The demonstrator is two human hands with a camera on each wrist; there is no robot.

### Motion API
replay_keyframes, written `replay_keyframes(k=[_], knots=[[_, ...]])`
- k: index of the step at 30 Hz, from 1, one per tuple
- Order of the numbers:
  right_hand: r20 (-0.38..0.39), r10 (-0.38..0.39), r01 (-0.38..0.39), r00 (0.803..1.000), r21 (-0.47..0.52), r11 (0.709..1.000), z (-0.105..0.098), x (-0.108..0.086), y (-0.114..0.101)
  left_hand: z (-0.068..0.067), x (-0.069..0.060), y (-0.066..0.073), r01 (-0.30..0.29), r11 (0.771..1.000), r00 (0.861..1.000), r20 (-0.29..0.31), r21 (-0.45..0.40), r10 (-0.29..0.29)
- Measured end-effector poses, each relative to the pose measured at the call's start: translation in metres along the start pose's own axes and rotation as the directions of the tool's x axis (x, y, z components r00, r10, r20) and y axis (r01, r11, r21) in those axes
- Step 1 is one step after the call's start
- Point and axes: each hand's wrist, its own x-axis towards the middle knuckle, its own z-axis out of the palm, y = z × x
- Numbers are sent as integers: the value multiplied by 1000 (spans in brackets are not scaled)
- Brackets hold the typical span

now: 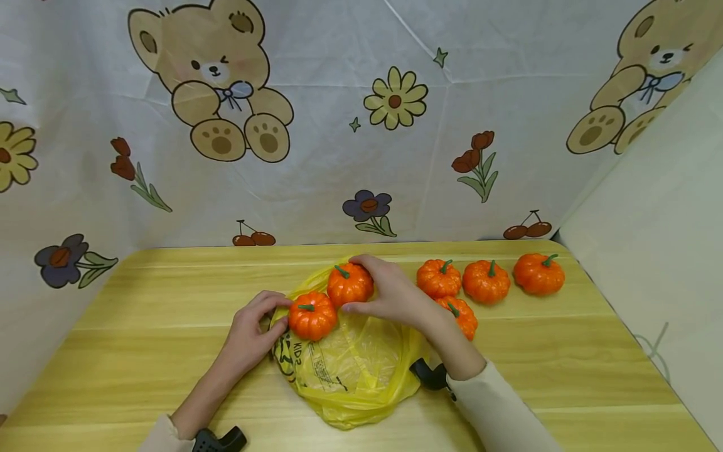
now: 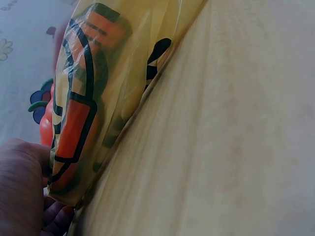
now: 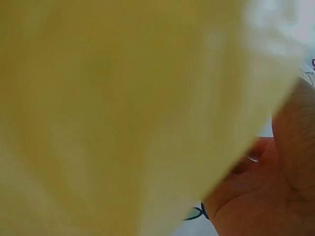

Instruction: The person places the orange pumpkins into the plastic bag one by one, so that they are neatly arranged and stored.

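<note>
A yellow plastic bag (image 1: 361,351) with printed lettering lies on the table, its mouth spread wide. At its left rim my left hand (image 1: 251,326) holds the bag's edge, fingertips against an orange toy pumpkin (image 1: 312,317) with a green stem. In the left wrist view, that hand (image 2: 22,184) is at the bag's printed side (image 2: 83,113). Fingers and thumb of my right hand (image 1: 390,289) grip a second pumpkin (image 1: 350,284) over the back of the bag. Blurred yellow plastic (image 3: 118,118) covers most of the right wrist view, with my palm (image 3: 261,196) beside it.
Right of the bag, pumpkins stand in a back row: one (image 1: 439,279), another (image 1: 486,282) and a third (image 1: 539,274). One more pumpkin (image 1: 460,317) is partly behind my right forearm. A patterned cloth (image 1: 316,125) hangs behind the wooden table (image 1: 169,314).
</note>
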Motion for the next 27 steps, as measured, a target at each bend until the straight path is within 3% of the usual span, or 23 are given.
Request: replay_keyframes(k=[11, 20, 27], knots=[[58, 37, -34, 998, -52, 998, 5, 0, 5, 0, 0, 1, -2, 1000, 1000, -2, 4, 2], [75, -56, 62, 996, -75, 995, 0, -1, 7, 0, 1, 1, -12, 1000, 1000, -5, 6, 12], [51, -69, 73, 996, -76, 994, 3, 0, 7, 0, 0, 0, -12, 1000, 1000, -7, 10, 12]])
